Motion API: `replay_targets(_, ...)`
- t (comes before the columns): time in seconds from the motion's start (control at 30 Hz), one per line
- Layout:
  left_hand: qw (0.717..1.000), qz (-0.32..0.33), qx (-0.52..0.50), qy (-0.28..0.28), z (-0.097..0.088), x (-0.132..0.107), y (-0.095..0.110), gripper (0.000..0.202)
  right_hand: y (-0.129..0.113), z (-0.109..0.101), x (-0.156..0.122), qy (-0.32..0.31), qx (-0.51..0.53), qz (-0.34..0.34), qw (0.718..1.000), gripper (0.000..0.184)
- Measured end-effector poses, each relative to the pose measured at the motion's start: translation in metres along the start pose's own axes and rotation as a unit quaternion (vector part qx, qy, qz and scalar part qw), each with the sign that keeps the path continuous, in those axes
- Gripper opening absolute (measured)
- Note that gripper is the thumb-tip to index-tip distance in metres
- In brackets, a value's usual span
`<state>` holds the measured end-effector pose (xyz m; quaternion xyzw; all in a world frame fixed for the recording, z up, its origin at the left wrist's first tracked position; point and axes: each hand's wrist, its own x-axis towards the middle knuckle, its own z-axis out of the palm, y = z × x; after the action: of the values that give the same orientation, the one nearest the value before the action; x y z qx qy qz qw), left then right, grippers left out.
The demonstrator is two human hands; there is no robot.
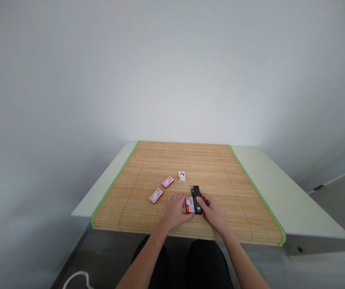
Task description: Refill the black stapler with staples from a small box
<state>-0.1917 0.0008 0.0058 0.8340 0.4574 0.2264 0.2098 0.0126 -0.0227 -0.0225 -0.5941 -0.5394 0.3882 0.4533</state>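
Note:
A black stapler lies on the bamboo mat near its front edge. My right hand rests on the stapler's near end with its fingers curled round it. A small red-and-white box lies right beside the stapler on its left. My left hand lies on the mat with its fingers touching that box. How firmly either hand grips is hard to see at this size.
Two more red-and-white boxes lie to the left on the mat, and a white box stands further back. The mat covers a pale table against a white wall. A white cable lies on the floor at lower left.

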Motion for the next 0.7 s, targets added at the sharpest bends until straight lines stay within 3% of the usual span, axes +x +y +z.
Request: replay_targets(0.7, 1.0, -0.011, 0.0, -0.004, -0.0011, 0.0018, 0.0061, 0.052, -0.0015, 0.0035, -0.0036, 0.017, 0.041, -0.005, 0.999, 0.055)
